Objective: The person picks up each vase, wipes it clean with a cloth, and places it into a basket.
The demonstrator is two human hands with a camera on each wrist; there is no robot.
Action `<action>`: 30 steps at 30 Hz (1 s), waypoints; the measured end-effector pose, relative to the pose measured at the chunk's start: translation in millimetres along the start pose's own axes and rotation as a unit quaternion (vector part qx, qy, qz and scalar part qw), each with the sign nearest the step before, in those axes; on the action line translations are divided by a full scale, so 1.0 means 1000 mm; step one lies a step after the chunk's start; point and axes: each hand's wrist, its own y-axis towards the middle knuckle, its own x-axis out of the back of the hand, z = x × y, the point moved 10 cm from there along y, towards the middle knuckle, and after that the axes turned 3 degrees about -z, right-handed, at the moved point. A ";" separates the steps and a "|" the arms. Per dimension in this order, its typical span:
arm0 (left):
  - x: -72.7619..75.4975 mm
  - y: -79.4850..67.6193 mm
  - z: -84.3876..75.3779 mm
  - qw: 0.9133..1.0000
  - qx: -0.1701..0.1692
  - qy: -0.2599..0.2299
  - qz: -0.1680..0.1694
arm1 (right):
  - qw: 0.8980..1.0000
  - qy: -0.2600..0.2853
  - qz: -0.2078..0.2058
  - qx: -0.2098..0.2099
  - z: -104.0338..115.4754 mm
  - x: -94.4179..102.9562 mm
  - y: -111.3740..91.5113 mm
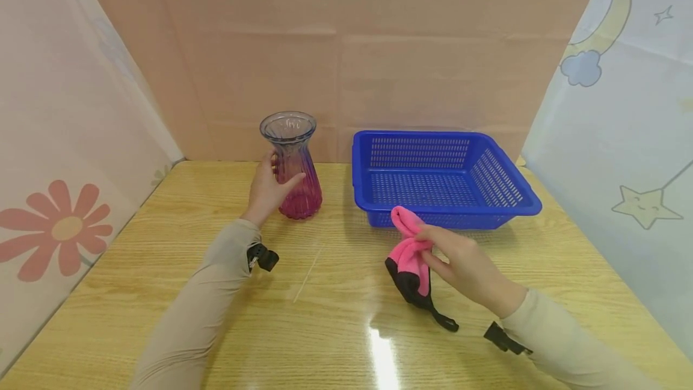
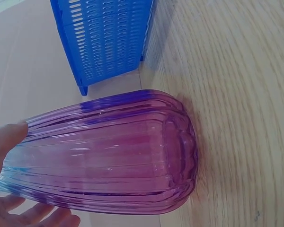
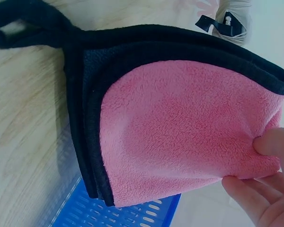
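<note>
My left hand [image 1: 269, 190] is curved round a glass vase [image 1: 307, 197], thumb on the near side and fingers on the far side, below the flared mouth. The vase is upright on the bench [image 1: 335, 330], near the back edge and left of the middle; its ribbed glass runs from bluish grey at the top to deep pink at the base. My right hand [image 1: 468, 263] pinches a pink cloth [image 1: 409, 256] with black trim between thumb and fingers, creasing it at the grip. The cloth hangs just in front of a blue basket [image 1: 444, 214], its black loop [image 1: 447, 323] towards the bench's front right corner; whether it touches the bench, I cannot tell. The basket, with slotted walls, sits near the back edge, right of the middle.
</note>
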 end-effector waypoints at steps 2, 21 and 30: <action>0.000 0.000 0.000 1.000 0.002 -0.002 0.000 | 1.000 -0.001 0.002 -0.004 0.000 0.001 0.000; 0.002 0.000 -0.005 0.999 -0.030 0.022 0.026 | 1.000 0.010 -0.011 -0.005 0.000 0.010 0.005; 0.001 -0.005 -0.002 0.998 -0.027 0.009 0.049 | 1.000 0.012 -0.016 -0.006 0.000 0.011 0.006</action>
